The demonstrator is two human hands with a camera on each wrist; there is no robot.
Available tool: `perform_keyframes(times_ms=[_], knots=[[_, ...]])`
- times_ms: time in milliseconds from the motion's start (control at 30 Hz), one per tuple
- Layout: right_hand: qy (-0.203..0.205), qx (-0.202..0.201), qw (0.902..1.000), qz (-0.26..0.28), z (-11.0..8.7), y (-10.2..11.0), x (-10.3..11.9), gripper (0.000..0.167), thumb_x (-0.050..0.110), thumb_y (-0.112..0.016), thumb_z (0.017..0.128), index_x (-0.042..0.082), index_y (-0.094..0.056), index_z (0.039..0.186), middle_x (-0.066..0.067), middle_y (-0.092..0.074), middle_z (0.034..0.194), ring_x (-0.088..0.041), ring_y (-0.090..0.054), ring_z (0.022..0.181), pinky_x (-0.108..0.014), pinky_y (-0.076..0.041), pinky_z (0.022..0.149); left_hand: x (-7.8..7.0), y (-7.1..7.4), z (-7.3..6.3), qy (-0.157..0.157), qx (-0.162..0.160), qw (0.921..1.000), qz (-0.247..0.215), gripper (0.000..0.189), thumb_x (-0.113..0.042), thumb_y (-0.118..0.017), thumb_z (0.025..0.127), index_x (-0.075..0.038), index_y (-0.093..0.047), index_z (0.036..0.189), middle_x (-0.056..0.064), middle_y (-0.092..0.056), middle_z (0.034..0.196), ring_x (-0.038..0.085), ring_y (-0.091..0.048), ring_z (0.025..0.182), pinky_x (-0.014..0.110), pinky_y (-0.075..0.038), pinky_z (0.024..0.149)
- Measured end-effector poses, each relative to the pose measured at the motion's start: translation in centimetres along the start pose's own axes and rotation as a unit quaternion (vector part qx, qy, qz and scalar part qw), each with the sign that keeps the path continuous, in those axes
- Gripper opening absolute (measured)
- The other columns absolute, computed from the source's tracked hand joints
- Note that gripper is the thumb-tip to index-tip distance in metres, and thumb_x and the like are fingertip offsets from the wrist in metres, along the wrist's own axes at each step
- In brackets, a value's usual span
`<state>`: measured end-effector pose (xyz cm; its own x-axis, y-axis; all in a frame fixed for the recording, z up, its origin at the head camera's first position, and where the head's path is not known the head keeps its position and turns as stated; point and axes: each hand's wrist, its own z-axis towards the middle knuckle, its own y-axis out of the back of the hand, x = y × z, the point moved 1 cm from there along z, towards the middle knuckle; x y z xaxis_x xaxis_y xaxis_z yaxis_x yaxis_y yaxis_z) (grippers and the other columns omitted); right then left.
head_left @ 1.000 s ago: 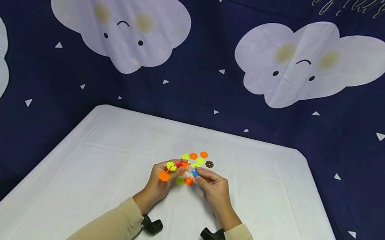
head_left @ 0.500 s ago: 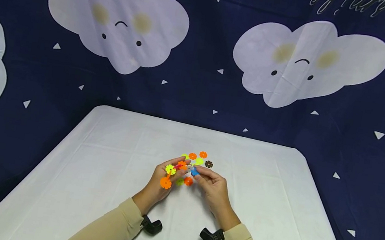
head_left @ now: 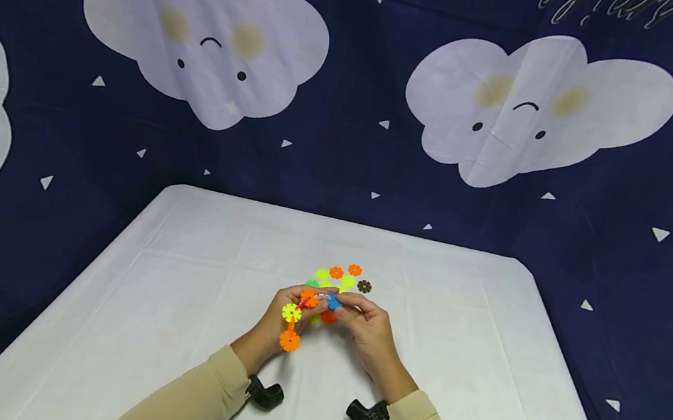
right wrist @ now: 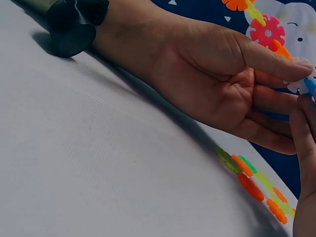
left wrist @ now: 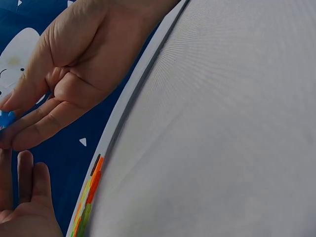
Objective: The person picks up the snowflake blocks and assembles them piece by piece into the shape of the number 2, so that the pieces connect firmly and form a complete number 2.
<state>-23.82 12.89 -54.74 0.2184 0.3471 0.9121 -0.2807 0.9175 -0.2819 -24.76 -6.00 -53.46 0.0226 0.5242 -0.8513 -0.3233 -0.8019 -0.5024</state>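
A chain of interlocked plastic snowflake discs, with a yellow disc (head_left: 292, 313) and an orange disc (head_left: 289, 340) at its lower end, hangs in front of my left hand (head_left: 270, 323). That hand pinches the chain's white disc (right wrist: 295, 88) between thumb and fingers, clearest in the right wrist view. A pink disc (right wrist: 267, 33) sits further along the chain. With thumb and fingertips, my right hand (head_left: 376, 332) pinches a blue snowflake disc (head_left: 333, 301) against the white one. Fingers hide much of the join, so how deep the discs slot is not visible.
Several loose snowflake discs lie on the white table (head_left: 429, 287) just beyond and under the hands, among them a brown disc (head_left: 364, 286) and an orange one (head_left: 354, 270). A dark blue cloth with clouds (head_left: 205, 41) hangs behind. Each wrist wears a black camera (head_left: 369, 414).
The chain's free end has swung down and toward me, its yellow and orange discs lower now. The blue disc has shifted slightly left, and the right hand has moved slightly left with it.
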Motion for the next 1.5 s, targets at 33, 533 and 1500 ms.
perform_keyframes(times_ms=[33, 533, 1500], knots=[[0.002, 0.000, 1.0000, -0.002, 0.0, -0.1, 0.0, 0.029, -0.007, -0.072, 0.097, -0.019, -0.066, 0.123, -0.020, -0.060, 0.131, -0.025, -0.070, 0.111, -0.037, -0.059, 0.094, -0.1, -0.1, 0.0, 0.000, -0.004, 1.0000, -0.001, 0.038, -0.003, -0.084, 0.091, 0.012, -0.070, 0.123, 0.021, -0.069, 0.130, 0.030, -0.065, 0.123, 0.036, -0.052, 0.103], [0.107, -0.046, 0.9460, -0.303, 0.5, 1.0, -0.4, 0.023, -0.005, -0.085, 0.086, -0.009, -0.075, 0.107, -0.015, -0.072, 0.102, -0.024, -0.072, 0.088, -0.027, -0.061, 0.079, -0.2, 0.3, 0.1, -0.019, -0.073, 0.9962, -0.043, 0.032, -0.005, -0.083, 0.093, 0.013, -0.069, 0.115, 0.028, -0.066, 0.129, 0.032, -0.072, 0.110, 0.046, -0.053, 0.102], [0.167, 0.080, 0.8716, -0.454, 0.5, 0.7, -1.1, 0.022, -0.008, -0.086, 0.084, 0.003, -0.079, 0.102, -0.006, -0.061, 0.107, -0.019, -0.064, 0.090, -0.032, -0.058, 0.077, 0.2, 0.5, 0.2, -0.041, -0.037, 0.9969, -0.056, 0.021, -0.006, -0.077, 0.098, 0.003, -0.066, 0.113, 0.022, -0.066, 0.123, 0.030, -0.068, 0.111, 0.046, -0.050, 0.107]])
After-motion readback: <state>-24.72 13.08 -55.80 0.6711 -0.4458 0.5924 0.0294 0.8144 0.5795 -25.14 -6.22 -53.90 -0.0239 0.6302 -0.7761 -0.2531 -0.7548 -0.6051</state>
